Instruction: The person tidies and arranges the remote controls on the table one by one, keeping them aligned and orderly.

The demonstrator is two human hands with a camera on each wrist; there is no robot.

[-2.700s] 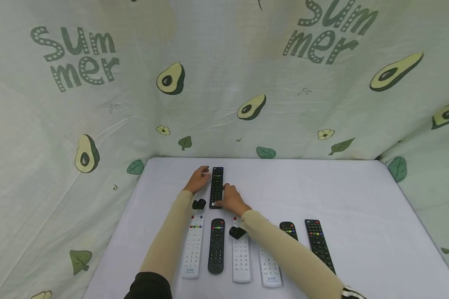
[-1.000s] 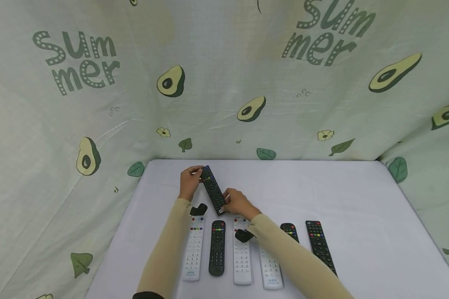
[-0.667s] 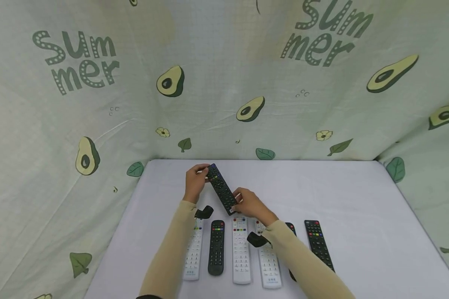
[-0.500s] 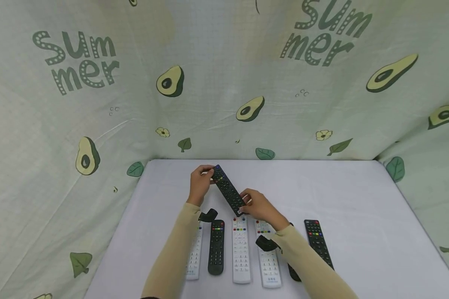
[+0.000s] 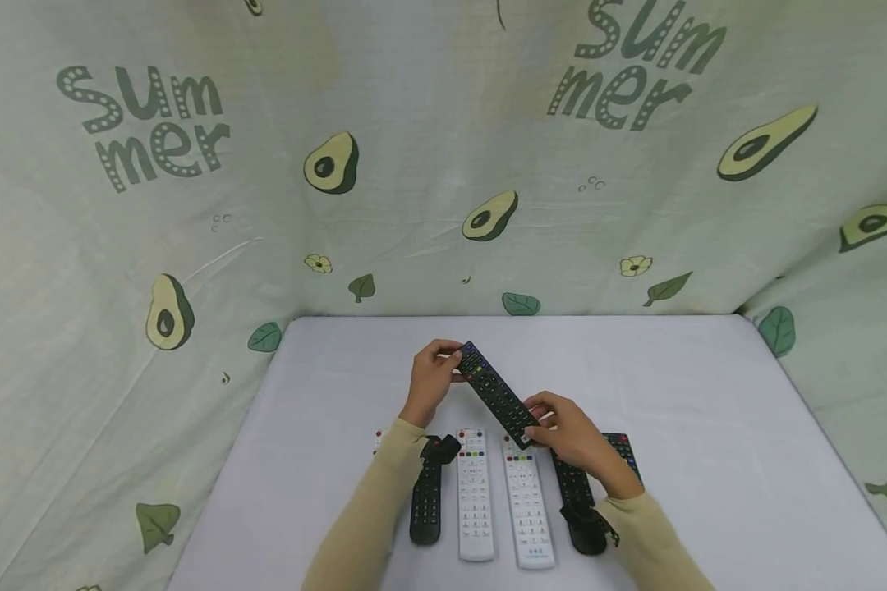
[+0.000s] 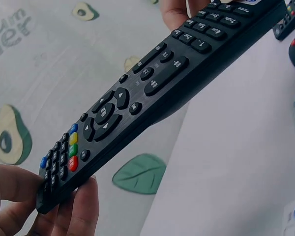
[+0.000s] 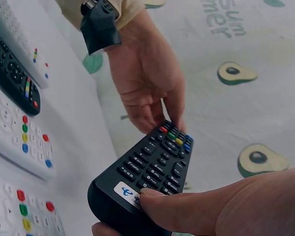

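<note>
A black remote control (image 5: pixel 497 396) is held up slantwise above the table, its button side facing up. My left hand (image 5: pixel 433 379) pinches its far end, by the coloured buttons; in the left wrist view that hand's thumb lies on top and the fingers underneath. The near end, with a white label, is gripped by my right hand (image 5: pixel 572 431). From the right wrist view, the right thumb (image 7: pixel 187 206) presses on the face beside the label. Below the held remote, a row of remotes lies on the white table (image 5: pixel 710 386).
The row includes a black remote (image 5: pixel 425 513), a white remote (image 5: pixel 475 509), another white remote (image 5: pixel 530 517) and a black remote (image 5: pixel 572 484) partly under my right wrist. My left forearm covers most of a white one. Another black remote (image 5: pixel 621 446) is partly hidden at right.
The black remote lay flat at the table's back between my hands. Both hands have since picked it up, tilted it and carried it rightward over the row.
</note>
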